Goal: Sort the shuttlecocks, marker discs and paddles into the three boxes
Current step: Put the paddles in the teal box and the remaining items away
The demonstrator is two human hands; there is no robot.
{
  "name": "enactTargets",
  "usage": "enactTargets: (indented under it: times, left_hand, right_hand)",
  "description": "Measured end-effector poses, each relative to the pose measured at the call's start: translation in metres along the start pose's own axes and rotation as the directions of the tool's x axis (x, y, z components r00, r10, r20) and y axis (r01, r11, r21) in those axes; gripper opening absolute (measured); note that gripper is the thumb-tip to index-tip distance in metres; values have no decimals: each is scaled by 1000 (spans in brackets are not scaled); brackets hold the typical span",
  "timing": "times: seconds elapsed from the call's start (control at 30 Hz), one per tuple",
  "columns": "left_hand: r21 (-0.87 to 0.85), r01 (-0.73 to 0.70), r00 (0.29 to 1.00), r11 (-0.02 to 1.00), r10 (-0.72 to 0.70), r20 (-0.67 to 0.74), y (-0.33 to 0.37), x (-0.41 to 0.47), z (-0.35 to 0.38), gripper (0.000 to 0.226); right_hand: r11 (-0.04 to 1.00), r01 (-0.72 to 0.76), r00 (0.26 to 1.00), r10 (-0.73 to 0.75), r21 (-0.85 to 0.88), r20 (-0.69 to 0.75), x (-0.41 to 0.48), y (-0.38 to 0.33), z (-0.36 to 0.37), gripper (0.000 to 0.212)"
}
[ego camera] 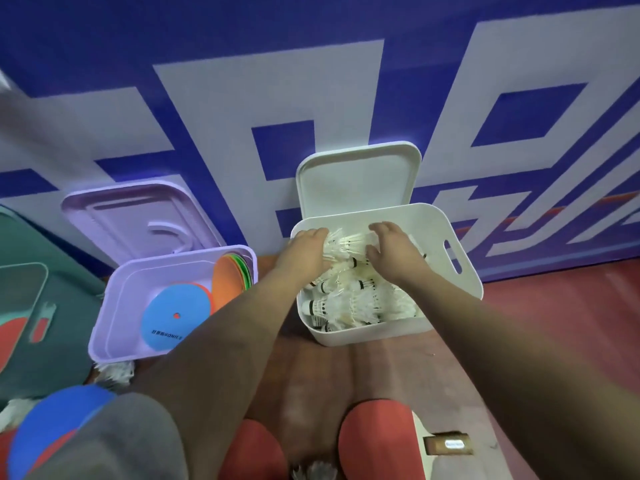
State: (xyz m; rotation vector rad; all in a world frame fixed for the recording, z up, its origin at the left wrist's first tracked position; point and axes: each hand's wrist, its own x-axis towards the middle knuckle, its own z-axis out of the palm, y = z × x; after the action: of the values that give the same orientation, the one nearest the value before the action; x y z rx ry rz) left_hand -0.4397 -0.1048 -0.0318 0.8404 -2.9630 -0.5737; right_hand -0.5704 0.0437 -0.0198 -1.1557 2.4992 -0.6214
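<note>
Left grip point(306, 252) and right grip point(391, 251) clasp shuttlecocks point(346, 244) inside white box point(363, 336); purple box point(104, 327) alongside.

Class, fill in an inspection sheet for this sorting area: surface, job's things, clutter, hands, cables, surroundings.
Surface: red floor, boxes standing on it.
Job's things: white box holds shuttlecocks; purple box holds marker discs; teal box at left.
Clutter: blue disc, red paddle and stray shuttlecock unsorted on the floor.
Hands: left hand and right hand grip a bunch of shuttlecocks inside the white box.
Cables: nothing seen.
Surroundings: blue-and-white wall behind.
</note>
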Motion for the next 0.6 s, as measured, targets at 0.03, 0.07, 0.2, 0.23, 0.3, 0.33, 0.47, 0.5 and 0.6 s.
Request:
enactTargets:
  times: [0.03, 0.07, 0.2, 0.23, 0.3, 0.33, 0.47, 0.5, 0.6]
  left_hand:
    - [-22, 4, 1000, 1000, -4, 21, -3, -2, -1, 60]
    - [-58, 13, 1000, 998, -11, 27, -5, -5, -4, 63]
    - [-182, 11, 999, 983, -19, -40, -14, -39, -39, 54]
    - [-204, 1, 997, 979, -17, -75, -16, -53, -51, 49]
    - [-236, -26, 988, 971, -10, -151, -24, -83, -74, 40]
    - [-250, -37, 982, 968, -12, -189, -30, -100, -85, 38]
    - [-290, -18, 946, 957, -78, -316, -65, -179, -114, 29]
    - [-307, 2, 932, 952, -113, -343, -77, -200, -118, 28]
    - [-367, 100, 901, 925, -241, -360, -116, -265, -119, 26]
  right_hand:
    - [1000, -2, 1000, 2, 4, -27, -1, -3, -1, 51]
    - [1000, 7, 999, -7, 3, -54, -3, -7, -3, 53]
    - [986, 156, 984, -160, -60, -76, -26, -42, -16, 50]
    - [980, 189, 979, -193, -62, -69, -35, -55, -19, 49]
    - [969, 242, 968, -244, -43, -60, -53, -83, -23, 48]
    - [962, 270, 961, -271, -31, -61, -63, -97, -24, 47]
    - [942, 322, 946, -317, 92, -71, -107, -155, -14, 43]
    - [936, 331, 943, -325, 121, -69, -117, -168, -6, 42]
    - [908, 374, 927, -374, 186, -38, -149, -207, 27, 36]
